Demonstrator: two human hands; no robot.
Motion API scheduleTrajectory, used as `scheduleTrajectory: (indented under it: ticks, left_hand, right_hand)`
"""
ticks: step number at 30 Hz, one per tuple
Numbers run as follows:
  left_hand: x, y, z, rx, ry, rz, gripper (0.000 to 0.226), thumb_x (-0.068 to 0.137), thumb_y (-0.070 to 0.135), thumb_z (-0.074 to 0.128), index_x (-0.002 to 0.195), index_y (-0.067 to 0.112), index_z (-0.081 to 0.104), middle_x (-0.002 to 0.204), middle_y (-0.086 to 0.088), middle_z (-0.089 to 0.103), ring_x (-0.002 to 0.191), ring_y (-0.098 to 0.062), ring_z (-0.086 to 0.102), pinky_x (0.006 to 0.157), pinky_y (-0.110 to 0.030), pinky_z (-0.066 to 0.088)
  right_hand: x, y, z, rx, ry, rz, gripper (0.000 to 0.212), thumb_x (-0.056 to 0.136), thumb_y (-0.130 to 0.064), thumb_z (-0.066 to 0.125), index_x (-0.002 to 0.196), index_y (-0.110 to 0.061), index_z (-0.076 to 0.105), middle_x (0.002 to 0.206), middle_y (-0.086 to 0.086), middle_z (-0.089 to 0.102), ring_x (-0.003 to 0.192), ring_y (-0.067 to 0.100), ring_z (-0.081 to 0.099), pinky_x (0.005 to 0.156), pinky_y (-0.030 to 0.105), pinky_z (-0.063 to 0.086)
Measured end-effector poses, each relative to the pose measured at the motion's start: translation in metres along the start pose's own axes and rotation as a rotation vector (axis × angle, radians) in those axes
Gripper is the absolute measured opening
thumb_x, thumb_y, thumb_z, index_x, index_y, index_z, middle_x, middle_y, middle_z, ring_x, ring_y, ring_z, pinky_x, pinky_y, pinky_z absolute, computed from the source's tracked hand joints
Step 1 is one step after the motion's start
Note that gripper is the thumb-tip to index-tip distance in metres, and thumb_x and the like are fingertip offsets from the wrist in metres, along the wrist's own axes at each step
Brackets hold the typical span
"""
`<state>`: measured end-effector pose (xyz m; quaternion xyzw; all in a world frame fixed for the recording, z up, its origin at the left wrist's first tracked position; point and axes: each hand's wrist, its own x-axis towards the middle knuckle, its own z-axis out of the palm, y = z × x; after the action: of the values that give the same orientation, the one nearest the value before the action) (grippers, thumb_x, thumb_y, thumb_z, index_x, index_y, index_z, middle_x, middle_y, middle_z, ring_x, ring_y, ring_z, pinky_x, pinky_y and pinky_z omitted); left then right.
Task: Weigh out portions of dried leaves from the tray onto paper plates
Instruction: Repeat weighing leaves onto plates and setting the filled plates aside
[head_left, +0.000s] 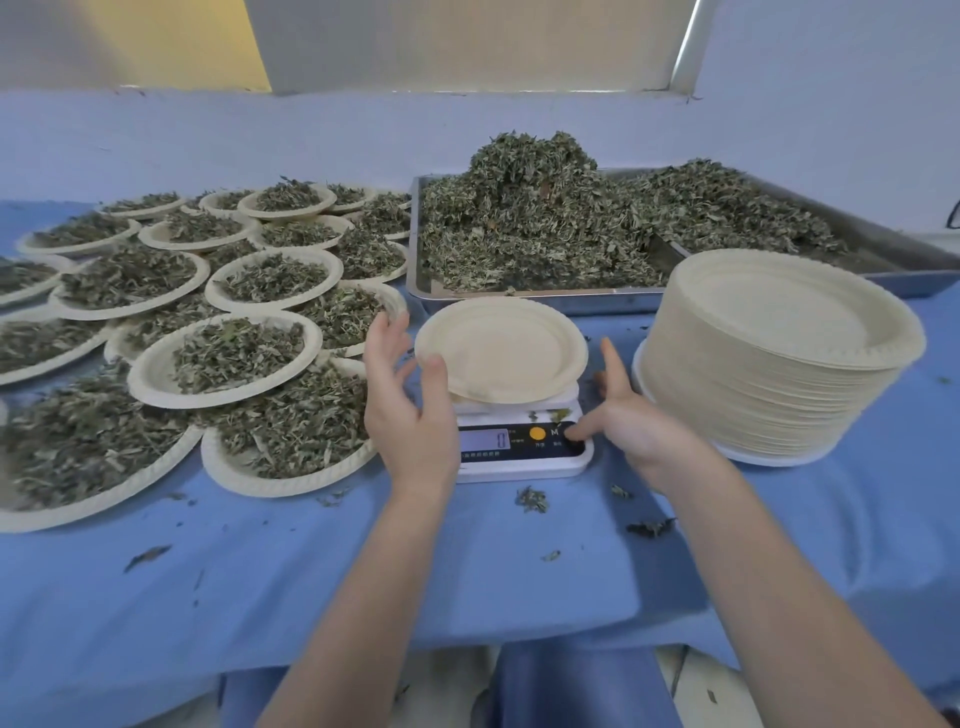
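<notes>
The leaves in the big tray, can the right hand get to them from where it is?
Probably yes. The right hand is by the scale, and the metal tray of dried leaves lies just behind, with only the empty plate low between.

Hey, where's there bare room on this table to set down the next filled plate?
The blue cloth along the near edge, in front of the filled plates and the scale, is bare except for stray leaf bits. The left side is crowded with overlapping plates; the tray and the stack of empty plates fill the right.
</notes>
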<state>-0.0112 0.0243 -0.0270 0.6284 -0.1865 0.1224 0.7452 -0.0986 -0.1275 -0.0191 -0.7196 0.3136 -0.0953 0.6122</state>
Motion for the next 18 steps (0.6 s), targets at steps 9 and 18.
scheduleTrajectory:
  ticks: [9, 18]
  left_hand:
    - [0.001, -0.004, -0.007, -0.027, 0.044, -0.017, 0.052, 0.085, 0.024, 0.045, 0.137, 0.017, 0.041, 0.130, 0.008, 0.055, 0.121, -0.004, 0.050, 0.097, -0.014, 0.039]
    - [0.038, 0.021, 0.021, 0.110, -0.106, -0.015, 0.044, 0.085, 0.037, 0.047, 0.129, 0.038, 0.047, 0.133, 0.018, 0.052, 0.123, -0.002, 0.046, 0.106, -0.041, 0.037]
  right_hand:
    - [-0.008, 0.005, 0.003, 0.059, -0.006, -0.028, 0.099, 0.085, 0.009, 0.057, 0.151, -0.034, -0.004, 0.159, -0.004, 0.007, 0.144, 0.016, 0.014, 0.096, 0.027, 0.025]
    - [-0.002, -0.044, -0.012, 0.070, 0.122, -0.146, 0.078, 0.093, -0.005, 0.051, 0.151, -0.034, 0.007, 0.158, -0.006, 0.012, 0.143, 0.018, 0.018, 0.106, 0.036, 0.022]
